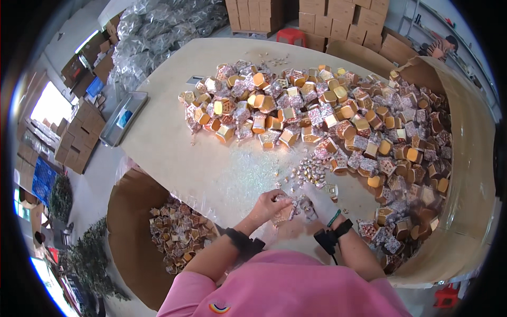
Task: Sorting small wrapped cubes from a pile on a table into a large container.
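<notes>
My left hand (268, 206) is bare, with its fingers closed around a small gingerbread-house ornament (285, 212) low over the near edge of the table. Close beside it, my right hand (318, 205), in a white glove, is closed with its fingertips bent down near the ornament; what they pinch is too small to make out. Just beyond both hands lies a heap of small shiny gold and silver pieces (309, 173). A large pile of similar house ornaments (264, 105), brown and yellow with sparkly pink-and-white roofs, spreads across the far and right side of the table.
At the right, a big cardboard bin (467, 158) borders the ornaments. Another cardboard bin (129, 222) at the lower left holds more ornaments. Glitter covers part of the tabletop (174, 137). A metal tray (127, 113) rests at the left edge. Beyond are stacked cartons (338, 18) and a red stool (291, 36).
</notes>
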